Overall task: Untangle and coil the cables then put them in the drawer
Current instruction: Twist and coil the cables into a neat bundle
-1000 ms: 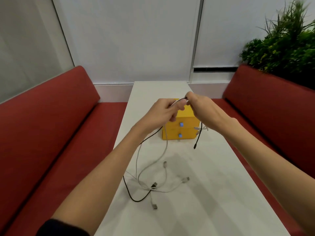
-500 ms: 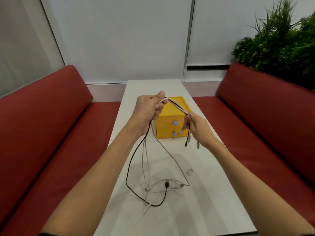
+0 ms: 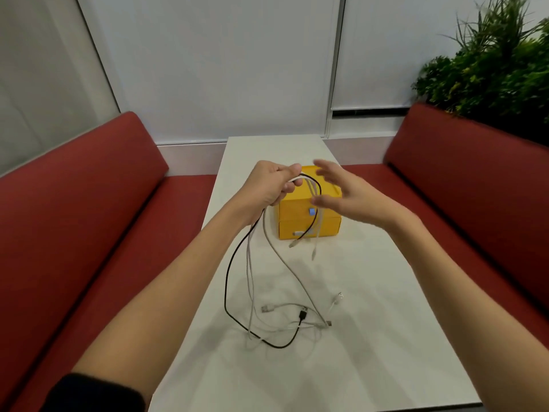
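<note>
While the left hand (image 3: 274, 185) is clenched round a bundle of cables (image 3: 298, 182) above the table (image 3: 386, 337), the right hand (image 3: 350, 194) hovers released just beside it, fingers spread and blurred; whether its thumb touches a strand cannot be told. Item: cables, one black cable (image 3: 302, 315) and several white. Their short ends arc over the left fist and hang in front of the drawer unit (image 3: 325, 230), tips off the tabletop. Their long ends drop from under the fist to a loose tangle (image 3: 285, 322) lying on the near middle of the table, plugs scattered among the loops. Item: drawer unit, yellow, two drawers stacked, both closed, a blue pull (image 3: 312, 211) on the upper one. It stands mid-table, well apart from both long edges, with bare tabletop behind it up to the far edge at the wall. Item: table, white, long and narrow; the tangle lies nearer the left edge than the right, and bare surface runs right of it and on to the near edge. Item: red benches, left bench (image 3: 74, 218) and right bench (image 3: 475, 188), flanking the two long edges. Item: green plant (image 3: 499, 63), behind the right bench back. Item: black sleeve (image 3: 98, 391), on the left arm at the lower frame edge.
</note>
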A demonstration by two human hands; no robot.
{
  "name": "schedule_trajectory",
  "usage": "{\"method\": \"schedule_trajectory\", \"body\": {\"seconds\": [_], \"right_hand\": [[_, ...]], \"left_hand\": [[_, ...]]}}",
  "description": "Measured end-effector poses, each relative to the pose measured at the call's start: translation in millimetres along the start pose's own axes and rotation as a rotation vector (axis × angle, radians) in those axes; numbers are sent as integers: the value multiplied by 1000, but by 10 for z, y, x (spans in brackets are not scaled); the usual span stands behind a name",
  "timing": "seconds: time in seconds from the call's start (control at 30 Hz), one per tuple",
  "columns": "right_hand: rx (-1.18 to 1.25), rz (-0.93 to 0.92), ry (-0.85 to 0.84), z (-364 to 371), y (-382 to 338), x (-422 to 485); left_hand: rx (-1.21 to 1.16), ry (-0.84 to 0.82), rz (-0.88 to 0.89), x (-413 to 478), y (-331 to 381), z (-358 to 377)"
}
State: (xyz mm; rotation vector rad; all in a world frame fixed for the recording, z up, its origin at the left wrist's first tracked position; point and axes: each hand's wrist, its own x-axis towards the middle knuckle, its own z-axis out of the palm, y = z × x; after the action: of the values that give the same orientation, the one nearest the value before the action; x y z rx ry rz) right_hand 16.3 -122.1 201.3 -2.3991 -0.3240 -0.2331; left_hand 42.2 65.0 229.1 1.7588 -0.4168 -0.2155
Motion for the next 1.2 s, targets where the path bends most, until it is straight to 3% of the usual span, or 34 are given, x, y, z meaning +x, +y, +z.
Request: {"method": "schedule_trajectory", "body": {"seconds": [0.07, 0.23, 0.47, 0.8, 1.0, 1.07, 1.2], "right_hand": [[-134, -172, 32, 7, -204, 121], [-487, -377, 43, 16, -122, 241], [-563, -493, 147, -112, 16, 340], [-562, -264, 392, -627, 927, 83], [-463, -53, 384, -474, 1271, -96], [-408, 59, 322, -325, 1294, -66], [-398, 291, -25, -223, 1260, 9]], "left_hand": [[23, -24, 11, 48, 22, 42], [81, -55, 7, 97, 42, -81], [61, -150, -26, 88, 12, -170], [56, -109, -73, -87, -353, -855], [67, -32, -102, -131, -454, -1192], [94, -15, -86, -84, -387, -1194], [171, -29, -51, -3, -183, -1140]]}}
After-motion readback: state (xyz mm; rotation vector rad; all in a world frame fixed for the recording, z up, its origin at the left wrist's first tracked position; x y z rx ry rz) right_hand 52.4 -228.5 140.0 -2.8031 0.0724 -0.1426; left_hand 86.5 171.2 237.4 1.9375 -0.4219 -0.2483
